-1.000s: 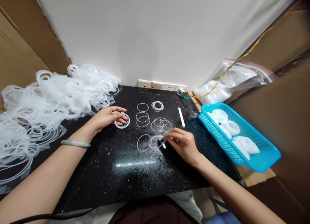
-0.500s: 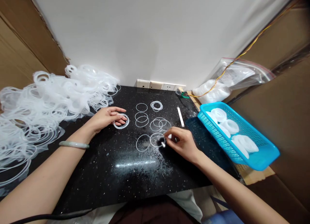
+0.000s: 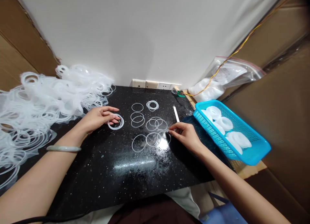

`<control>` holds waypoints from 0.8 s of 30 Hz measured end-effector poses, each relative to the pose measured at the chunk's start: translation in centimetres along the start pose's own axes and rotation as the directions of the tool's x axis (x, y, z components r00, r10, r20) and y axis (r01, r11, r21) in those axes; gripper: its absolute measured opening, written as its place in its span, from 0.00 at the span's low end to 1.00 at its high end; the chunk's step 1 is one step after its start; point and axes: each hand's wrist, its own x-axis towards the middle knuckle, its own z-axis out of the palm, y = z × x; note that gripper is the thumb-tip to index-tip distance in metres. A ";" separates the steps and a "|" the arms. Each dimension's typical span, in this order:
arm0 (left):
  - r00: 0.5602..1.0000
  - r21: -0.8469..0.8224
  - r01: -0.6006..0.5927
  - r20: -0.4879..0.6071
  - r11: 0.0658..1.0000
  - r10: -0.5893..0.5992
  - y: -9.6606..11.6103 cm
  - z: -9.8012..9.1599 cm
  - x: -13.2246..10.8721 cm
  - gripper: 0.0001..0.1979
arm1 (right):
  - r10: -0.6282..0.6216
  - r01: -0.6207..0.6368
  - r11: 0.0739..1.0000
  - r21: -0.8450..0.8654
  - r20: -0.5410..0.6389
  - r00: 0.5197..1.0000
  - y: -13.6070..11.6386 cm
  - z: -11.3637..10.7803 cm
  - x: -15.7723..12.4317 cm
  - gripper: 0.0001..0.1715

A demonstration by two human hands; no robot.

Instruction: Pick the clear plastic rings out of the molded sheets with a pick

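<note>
My left hand [image 3: 101, 118] rests at the left of the black counter [image 3: 97, 172], thumb and fingers closed on a small bundle of translucent rings [image 3: 121, 122]. My right hand [image 3: 186, 137] is pinched at the right edge of a thin clear ring [image 3: 170, 140], which lies flat and overlaps another ring [image 3: 146, 140]. A separate ring [image 3: 132, 146] lies left of these. Behind them are several overlapping rings [image 3: 146, 124], a pair of rings [image 3: 131, 120], a single ring [image 3: 132, 107] and a small heap of rings [image 3: 147, 104].
A large pile of translucent rings [image 3: 48, 98] covers the left side. On the right stands a blue basket [image 3: 256, 153] holding white coiled bundles [image 3: 225, 123]. A white strip [image 3: 176, 114] lies near my right hand. Wall sockets [image 3: 152, 84] and a plastic bag [image 3: 232, 72] are behind.
My right hand has moved slightly right over the counter, and a ring now reaches out to the right of the front group. My left hand keeps its bundle. The view has shifted a little.
</note>
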 end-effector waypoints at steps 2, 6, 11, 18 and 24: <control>1.000 -0.003 0.003 -0.005 1.000 -0.003 -0.1 0.0 0.0 0.27 | -0.083 0.082 0.997 0.010 0.041 0.996 -0.5 -0.1 0.0 0.05; 1.000 0.000 -0.004 -0.006 1.000 0.004 -0.2 0.2 0.1 0.27 | -0.227 0.240 0.969 -0.055 0.183 0.957 -2.1 0.5 0.7 0.06; 1.000 0.001 -0.008 -0.014 1.000 0.008 -0.2 0.2 0.1 0.26 | -0.334 0.418 0.890 -0.181 0.364 0.869 -4.4 1.8 3.1 0.08; 1.000 0.005 -0.024 -0.010 1.000 0.024 -0.2 0.3 0.1 0.29 | -0.359 0.475 0.868 -0.144 0.480 0.800 -5.3 2.3 5.8 0.04; 1.000 0.015 -0.026 -0.004 1.000 0.026 -0.3 0.2 0.2 0.28 | -0.338 0.297 0.941 0.163 0.405 0.849 -5.0 2.4 6.7 0.07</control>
